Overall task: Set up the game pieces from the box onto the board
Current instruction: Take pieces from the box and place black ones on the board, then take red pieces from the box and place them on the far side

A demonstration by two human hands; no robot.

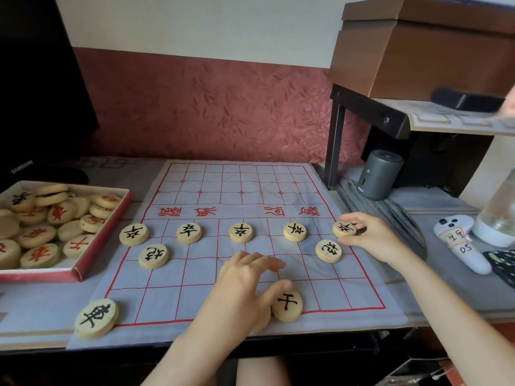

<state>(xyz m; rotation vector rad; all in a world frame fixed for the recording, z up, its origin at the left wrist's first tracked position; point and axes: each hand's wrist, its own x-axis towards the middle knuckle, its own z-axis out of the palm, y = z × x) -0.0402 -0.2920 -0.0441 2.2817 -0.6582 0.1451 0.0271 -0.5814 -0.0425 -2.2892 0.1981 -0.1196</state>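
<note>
Right hand [370, 238] pinches a round, pale wooden edge piece [345, 229] between thumb and fingertips. Left hand [245, 285] lies loosely spread on the thin cloth board [195, 285], its thumb touching a smooth near piece [288, 306] just beside it. The red-walled box [104, 235] sits well left.

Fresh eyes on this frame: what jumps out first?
The red-gridded board, its near half dotted with black-lettered discs. The right hand pinches the row's rightmost disc, while the left hand touches a near-edge disc. At left, a red box is heaped with more pieces.
</note>
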